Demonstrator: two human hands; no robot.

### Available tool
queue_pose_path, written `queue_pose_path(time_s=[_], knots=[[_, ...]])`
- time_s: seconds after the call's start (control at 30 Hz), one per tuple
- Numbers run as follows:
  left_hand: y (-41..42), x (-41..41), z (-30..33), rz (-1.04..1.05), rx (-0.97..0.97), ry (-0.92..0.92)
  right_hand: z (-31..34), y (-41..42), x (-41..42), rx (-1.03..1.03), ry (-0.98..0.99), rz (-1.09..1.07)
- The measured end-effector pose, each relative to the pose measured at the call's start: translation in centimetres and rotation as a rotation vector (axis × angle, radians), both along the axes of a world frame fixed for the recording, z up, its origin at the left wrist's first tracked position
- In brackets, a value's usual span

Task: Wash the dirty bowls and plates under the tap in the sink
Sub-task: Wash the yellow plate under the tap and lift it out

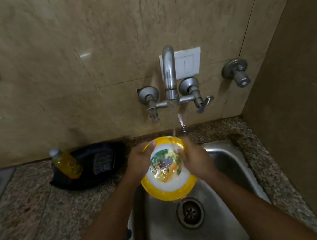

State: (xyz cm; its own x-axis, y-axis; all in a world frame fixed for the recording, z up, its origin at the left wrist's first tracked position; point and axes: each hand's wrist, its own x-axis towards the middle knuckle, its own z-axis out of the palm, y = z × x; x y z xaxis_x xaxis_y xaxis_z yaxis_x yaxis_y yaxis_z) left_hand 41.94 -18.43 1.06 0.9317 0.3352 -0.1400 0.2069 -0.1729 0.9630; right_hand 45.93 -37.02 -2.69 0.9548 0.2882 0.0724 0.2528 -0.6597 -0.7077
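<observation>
I'm looking down into a home kitchen. A steel sink (226,161) is set in a speckled granite counter (35,201) against beige stone wall tiles (68,51). A wall tap (169,75) runs above it, and a soap bottle (68,164) stands in a black tray (101,176) beside it.

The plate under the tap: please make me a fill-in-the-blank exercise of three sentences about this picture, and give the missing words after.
1. Both hands hold a plate with a rim of the colour ____.
2. The water from the tap falls on the plate, which is above the steel ____.
3. The bottle of yellow liquid lies on the counter, on the ____ side of the left hand; the right hand is at the plate's other edge.

Missing words: yellow; sink; left
</observation>
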Motion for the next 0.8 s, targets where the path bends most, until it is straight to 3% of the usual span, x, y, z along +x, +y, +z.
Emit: queue_pose_path(time_s=[0.07, 0.2, 0.3, 0.63, 0.8], knots=[[-0.3, -0.1, -0.3, 0.062, -0.003, -0.013, -0.2, -0.6, 0.3, 0.215, 0.267, -0.086], [-0.2, -0.3, -1.1, 0.246, -0.08, -0.031, -0.4, -1.1, -0.6, 0.62, 0.573, -0.04], [0.7, -0.4, -0.6, 0.339, -0.092, -0.023, 0.2, -1.2, -1.9, 0.694, 0.804, 0.051], [3.6, -0.4, 2.3, 0.271, 0.127, 0.092, -0.6, 1.1, -2.4, 0.691, 0.905, 0.107], [2.9, -0.2, 2.1, 0.176, -0.111, 0.078, 0.2, 0.2, -2.1, 0.796, 0.762, -0.063]])
